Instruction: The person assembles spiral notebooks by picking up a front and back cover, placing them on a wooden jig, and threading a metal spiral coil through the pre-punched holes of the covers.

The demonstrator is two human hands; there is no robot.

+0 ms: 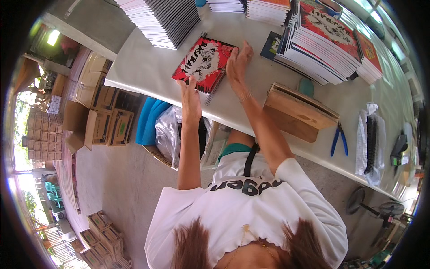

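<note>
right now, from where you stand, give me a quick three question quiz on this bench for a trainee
1. What lies between the left hand and the right hand? a) a water bottle b) a red-covered notebook c) a pair of scissors
2. True or false: in the picture, the blue-handled pliers lie to the right of the wooden stand.
3. Which hand is nearer the tall notebook stack topped by a red cover?

Key: 1. b; 2. true; 3. the right hand.
</note>
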